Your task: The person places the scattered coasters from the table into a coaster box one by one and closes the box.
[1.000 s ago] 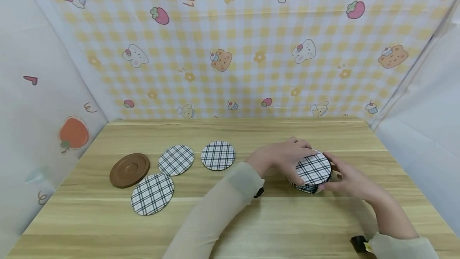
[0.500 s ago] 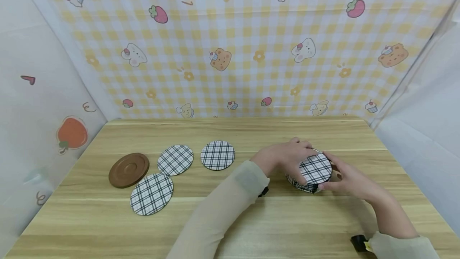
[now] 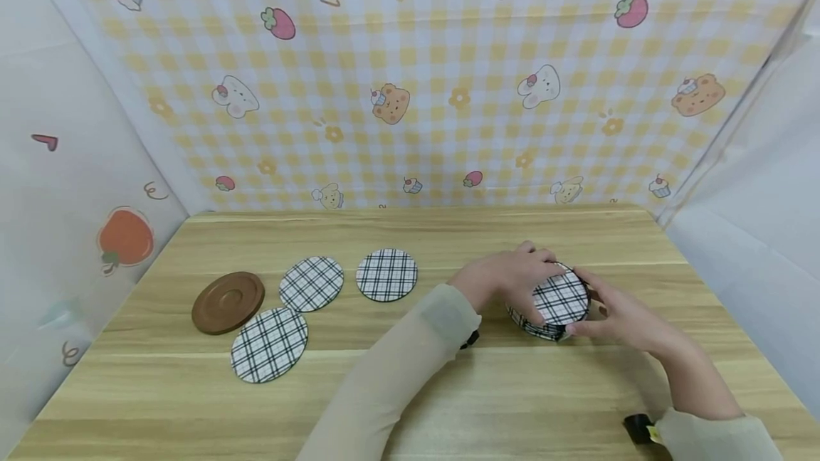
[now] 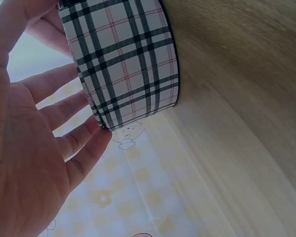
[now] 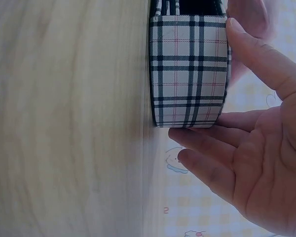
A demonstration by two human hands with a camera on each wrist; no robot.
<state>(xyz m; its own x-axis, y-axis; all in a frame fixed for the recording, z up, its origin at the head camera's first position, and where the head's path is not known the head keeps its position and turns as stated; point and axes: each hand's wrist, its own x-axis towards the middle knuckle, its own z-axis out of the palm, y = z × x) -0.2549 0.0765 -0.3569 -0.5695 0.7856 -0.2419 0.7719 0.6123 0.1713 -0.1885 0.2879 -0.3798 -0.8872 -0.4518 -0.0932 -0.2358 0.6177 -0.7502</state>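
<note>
Plaid, black on white, fills both wrist views: a round holder (image 3: 556, 304) with coasters stacked in it sits on the wooden table (image 3: 448, 404), right of centre, and both hands are on it. Nearest the viewer, pale sleeves run up from the bottom edge. The right hand (image 3: 618, 315) comes in from the right, thumb on the top rim and fingers (image 5: 207, 148) wrapped round the checked wall (image 5: 190, 74). The left hand (image 3: 506, 279) covers the far-left side, its fingertips (image 4: 96, 140) pressing the plaid wall (image 4: 128, 64) from that flank. So the two hands sit close together, cupping the same holder between them, which stands flat on the wood.

Further left, well apart from the hands, three loose plaid coasters lie flat: one nearest the front (image 3: 270, 344), one behind it (image 3: 311, 283), one more toward the middle (image 3: 386, 274). Just beside the front pair rests a brown round saucer (image 3: 228, 301), its rim close to theirs.

Farthest back, the yellow gingham backdrop (image 3: 410, 77) rises behind the table, dotted with bears, rabbits, strawberries and cupcakes.
</note>
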